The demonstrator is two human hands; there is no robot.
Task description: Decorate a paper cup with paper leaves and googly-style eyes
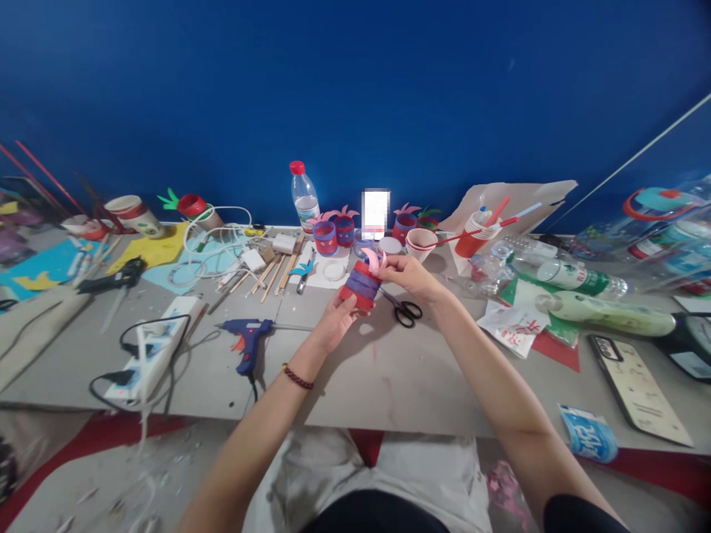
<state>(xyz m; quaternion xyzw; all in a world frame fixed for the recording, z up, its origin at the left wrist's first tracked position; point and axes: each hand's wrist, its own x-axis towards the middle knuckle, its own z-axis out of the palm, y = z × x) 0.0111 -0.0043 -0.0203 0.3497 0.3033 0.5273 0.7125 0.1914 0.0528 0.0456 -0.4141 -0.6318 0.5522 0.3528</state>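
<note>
My left hand [336,318] is wrapped round a small craft cup [362,287] banded in red and purple, held tilted above the table. At its upper end, my right hand [408,274] pinches a curled pink paper cutout [375,259]. Whether the cutout is joined to the cup is hidden by the fingers. Black-handled scissors [407,314] lie on the table just below my right hand. To the left of my left hand rests a blue glue gun [252,340]. Similar cups with pink paper tops, such as the purple-and-red cup [325,238], stand behind.
A power strip [158,352] with cables lies left. Behind are a bottle with a red cap [304,196], wooden sticks [289,263], a paper cup [421,243] and a lit screen [376,213]. Plastic bottles [572,275] and a phone [638,389] occupy the right.
</note>
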